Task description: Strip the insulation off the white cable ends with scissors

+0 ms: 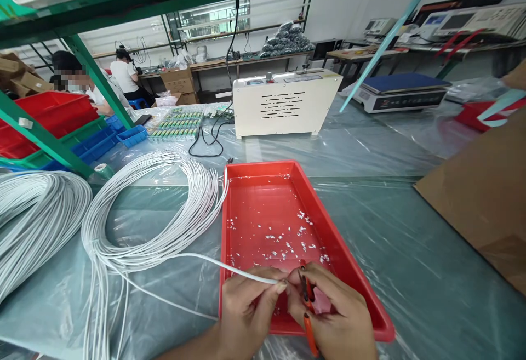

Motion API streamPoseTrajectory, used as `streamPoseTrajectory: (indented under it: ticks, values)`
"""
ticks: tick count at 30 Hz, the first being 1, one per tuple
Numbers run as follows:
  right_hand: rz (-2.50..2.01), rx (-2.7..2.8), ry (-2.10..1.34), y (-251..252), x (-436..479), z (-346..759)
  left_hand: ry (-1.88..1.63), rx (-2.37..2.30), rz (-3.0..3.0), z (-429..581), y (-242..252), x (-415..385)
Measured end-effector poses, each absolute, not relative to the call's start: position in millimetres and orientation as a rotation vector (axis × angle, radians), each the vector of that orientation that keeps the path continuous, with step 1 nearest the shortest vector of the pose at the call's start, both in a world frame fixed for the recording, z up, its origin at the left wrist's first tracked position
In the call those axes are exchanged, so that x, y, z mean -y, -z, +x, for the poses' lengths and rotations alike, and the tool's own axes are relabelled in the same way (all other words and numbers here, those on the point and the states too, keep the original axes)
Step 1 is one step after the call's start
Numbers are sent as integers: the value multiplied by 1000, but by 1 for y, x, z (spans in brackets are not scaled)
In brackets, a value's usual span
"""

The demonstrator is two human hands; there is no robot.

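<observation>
i read the red rectangular tray [263,198] as smooth, semi-glossy plastic; white round cable coil [203,201], smooth plastic-looking sheathing, soft sheen. clear table film [394,228] looks wrinkled, glossy plastic to me. brown flat cardboard panel [480,201], matt. cream boxy machine [283,124], smooth like painted metal. orange-handled hand tool [310,333]: smooth plastic-looking grips.

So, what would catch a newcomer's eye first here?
Probably the bright red tray in the foreground, strewn with small pale scraps. Over its near end, the left grip pinches a white cable and the right grip holds an orange-handled tool. Left of the tray lies a big white coil; beyond the tray stands a cream machine.
</observation>
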State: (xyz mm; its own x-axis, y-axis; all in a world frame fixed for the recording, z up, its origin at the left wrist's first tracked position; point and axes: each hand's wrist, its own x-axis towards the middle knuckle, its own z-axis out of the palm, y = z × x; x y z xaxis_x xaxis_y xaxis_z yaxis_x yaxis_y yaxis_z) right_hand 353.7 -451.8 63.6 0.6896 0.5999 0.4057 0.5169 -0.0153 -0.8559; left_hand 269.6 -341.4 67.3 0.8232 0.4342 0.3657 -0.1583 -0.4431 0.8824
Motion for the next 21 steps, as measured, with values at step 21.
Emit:
streamPoseTrajectory:
  ticks: [21]
  values:
    - [-1194, 705, -1219, -58, 459, 347, -258, -354, 996, 284, -86, 317]
